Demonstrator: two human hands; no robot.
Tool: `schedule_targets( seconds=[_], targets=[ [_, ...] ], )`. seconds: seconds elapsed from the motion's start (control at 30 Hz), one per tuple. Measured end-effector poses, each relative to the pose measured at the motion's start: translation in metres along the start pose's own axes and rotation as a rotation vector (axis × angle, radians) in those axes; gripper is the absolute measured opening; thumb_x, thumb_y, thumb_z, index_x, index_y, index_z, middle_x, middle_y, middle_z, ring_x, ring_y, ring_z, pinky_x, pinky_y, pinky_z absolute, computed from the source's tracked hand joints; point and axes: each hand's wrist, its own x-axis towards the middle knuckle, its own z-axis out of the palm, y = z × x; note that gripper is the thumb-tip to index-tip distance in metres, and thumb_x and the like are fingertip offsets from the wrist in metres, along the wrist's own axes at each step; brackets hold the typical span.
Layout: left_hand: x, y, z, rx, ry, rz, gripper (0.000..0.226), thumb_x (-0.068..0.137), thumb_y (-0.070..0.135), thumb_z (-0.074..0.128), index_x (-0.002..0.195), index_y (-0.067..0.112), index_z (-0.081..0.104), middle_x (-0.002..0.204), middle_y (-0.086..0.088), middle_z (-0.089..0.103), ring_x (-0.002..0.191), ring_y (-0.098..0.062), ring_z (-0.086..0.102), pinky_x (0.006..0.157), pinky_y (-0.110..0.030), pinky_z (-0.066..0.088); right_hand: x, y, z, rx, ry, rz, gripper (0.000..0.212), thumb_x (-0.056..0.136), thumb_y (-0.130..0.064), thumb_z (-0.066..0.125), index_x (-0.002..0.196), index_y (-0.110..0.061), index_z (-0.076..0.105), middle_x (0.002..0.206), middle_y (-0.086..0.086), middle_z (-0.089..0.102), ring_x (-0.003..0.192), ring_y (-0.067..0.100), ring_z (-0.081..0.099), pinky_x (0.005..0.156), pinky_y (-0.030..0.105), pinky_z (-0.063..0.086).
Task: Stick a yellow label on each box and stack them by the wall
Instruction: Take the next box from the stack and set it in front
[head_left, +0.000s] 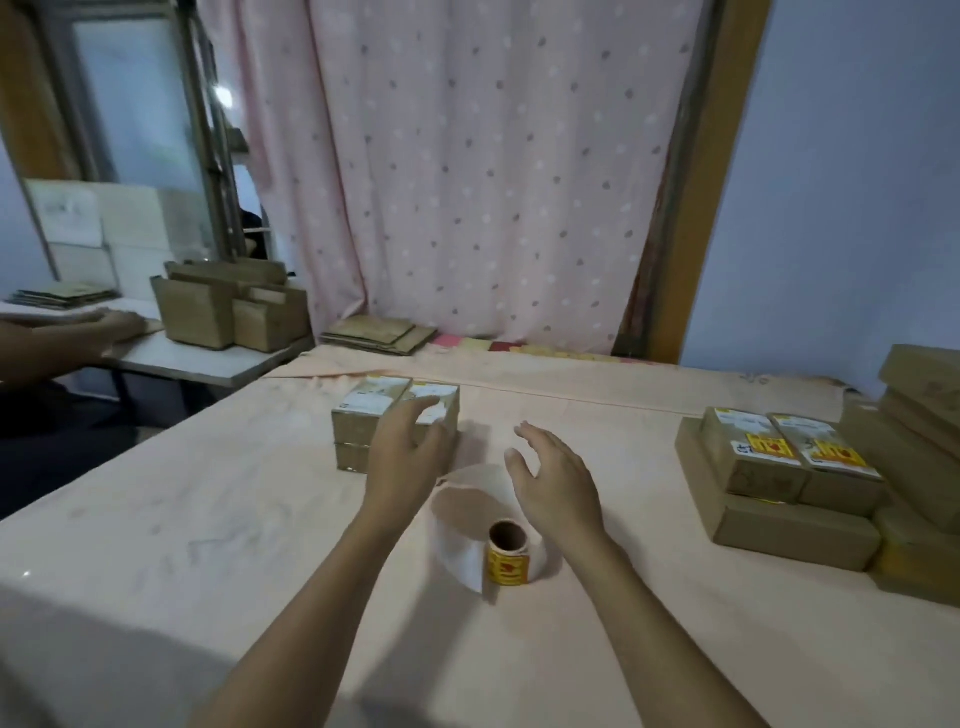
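Head view: the unlabelled boxes, a pair of small brown cartons side by side on a lower layer, sat on the table beyond the label roll and slightly to its left. The left hand lay against the right-hand carton, fingers nearly straight over its near top edge; no closed grip was evident. The right hand hovered spread and empty just beyond the roll, touching nothing.

The cartons appeared stiff, sharp-edged and probably light. Their taped cardboard faces looked dry enough not to slip. A grasp across the two short sides, or one hand per side for the pair, would likely serve.

Each top bore a white printed panel, its writing too blurred to read. The roll showed one yellow label with a red figure, text illegible, and loose white backing strip curled behind it. Far right of the roll, the labelled boxes carried yellow-and-red stickers, likewise unreadable.
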Motion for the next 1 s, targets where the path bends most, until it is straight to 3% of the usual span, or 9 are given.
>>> schedule_targets(
  seconds=[0.07,0.2,0.4,0.57,0.67,0.77,0.9,1.0],
  targets=[
    [0.005,-0.011,-0.022,0.029,0.055,-0.059,0.027,0.095,0.017,0.058,0.121,0.014,0.066,0.117,0.005,0.063,0.111,-0.015,0.057,0.094,-0.036,0.048,0.008,-0.024,0.018,0.041,-0.052,0.012,0.045,0.102,-0.041,0.050,0.145,-0.027,0.050,0.151,-0.010,0.050,0.138,0.013,0.044,0.109,0.031,0.037],
    [0.011,-0.024,-0.040,0.016,0.055,-0.135,0.007,0.098,0.022,0.055,0.092,0.025,0.058,0.085,0.020,0.058,0.083,-0.006,0.056,0.072,-0.023,0.045,0.024,-0.056,0.051,0.097,-0.167,0.064,0.052,0.100,-0.042,0.051,0.148,-0.024,0.043,0.149,-0.003,0.051,0.136,0.020,0.046,0.106,0.035,0.039],
    [0.016,-0.039,-0.029,-0.075,0.001,-0.259,0.031,0.100,0.037,0.049,0.098,0.010,0.063,0.095,0.001,0.068,0.093,-0.017,0.063,0.086,-0.045,0.052,0.036,-0.071,0.075,0.205,-0.245,0.155,0.055,0.093,-0.044,0.055,0.145,-0.029,0.044,0.138,-0.005,0.057,0.127,0.020,0.054,0.103,0.037,0.046],
    [0.017,-0.039,-0.022,-0.111,0.011,-0.300,0.015,0.100,0.032,0.053,0.085,0.034,0.054,0.091,0.013,0.064,0.087,-0.002,0.060,0.084,-0.036,0.050,0.038,-0.074,0.083,0.292,-0.273,0.188,0.052,0.090,-0.042,0.054,0.141,-0.033,0.047,0.135,-0.006,0.059,0.121,0.016,0.057,0.102,0.037,0.049],
    [0.022,-0.048,-0.018,-0.125,0.019,-0.326,0.006,0.095,0.034,0.057,0.097,0.030,0.061,0.095,0.011,0.068,0.092,-0.004,0.063,0.085,-0.033,0.053,0.037,-0.075,0.088,0.333,-0.263,0.196,0.050,0.088,-0.043,0.055,0.137,-0.031,0.051,0.135,-0.005,0.061,0.121,0.014,0.058,0.102,0.035,0.050],
    [0.027,-0.063,-0.011,-0.036,0.087,-0.339,0.028,0.082,0.041,0.056,0.099,0.021,0.065,0.104,-0.001,0.063,0.101,-0.022,0.062,0.087,-0.044,0.054,0.037,-0.076,0.090,0.311,-0.239,0.199,0.051,0.084,-0.048,0.056,0.132,-0.031,0.052,0.128,-0.006,0.062,0.114,0.016,0.059,0.096,0.035,0.051],
    [0.027,-0.057,-0.015,-0.035,0.135,-0.404,0.039,0.087,0.037,0.054,0.116,0.013,0.063,0.119,-0.004,0.052,0.114,-0.024,0.050,0.101,-0.046,0.046,0.042,-0.077,0.088,0.305,-0.235,0.243,0.053,0.088,-0.039,0.057,0.139,-0.028,0.048,0.131,-0.006,0.061,0.117,0.018,0.058,0.099,0.037,0.049],
    [0.028,-0.061,-0.014,-0.094,0.097,-0.379,0.034,0.083,0.040,0.051,0.100,0.016,0.069,0.104,0.000,0.069,0.101,-0.022,0.063,0.090,-0.047,0.054,0.043,-0.079,0.093,0.303,-0.245,0.247,0.054,0.085,-0.041,0.056,0.137,-0.028,0.050,0.133,-0.005,0.060,0.120,0.018,0.057,0.100,0.038,0.049]
  ],
)
